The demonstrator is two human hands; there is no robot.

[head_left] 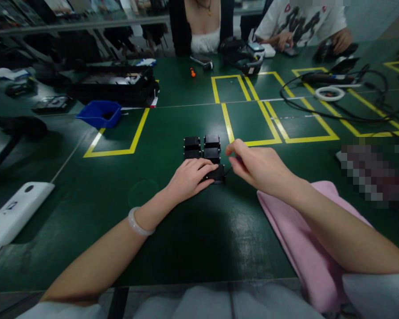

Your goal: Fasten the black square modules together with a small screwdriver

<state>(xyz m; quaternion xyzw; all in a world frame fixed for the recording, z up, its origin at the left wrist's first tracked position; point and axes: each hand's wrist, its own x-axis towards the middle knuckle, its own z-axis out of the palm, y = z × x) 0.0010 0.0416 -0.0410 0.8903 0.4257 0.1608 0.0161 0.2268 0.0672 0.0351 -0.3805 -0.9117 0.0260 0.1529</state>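
Your left hand (189, 177) lies palm-down, fingers extended and slightly apart rather than closed, with its index finger and thumb touching a small black block (217, 173). That block is the nearest one in the right of two columns, around the middle of the green table (173, 252). Your right hand (234, 157) hovers just to the block's right, thumb and fingers bent toward each other. A thin dark strand (228, 171) shows between that hand and the block, but it is too blurred to tell whether your fingertips hold it.

The block looks rigid and fairly light, smooth enough to slide if nudged; the strand looks the more delicate part. Opposite side walls seem the best hold, clear of the small shiny points along them.

Just beyond are the other black blocks (212, 155), set close together, the left column partly covered by your left hand. A pink cloth (306, 248) lies near you on the right. Farther out come yellow tape frames (264, 143), a blue bin (96, 113) on the left, and two people (306, 26) at the far edge.
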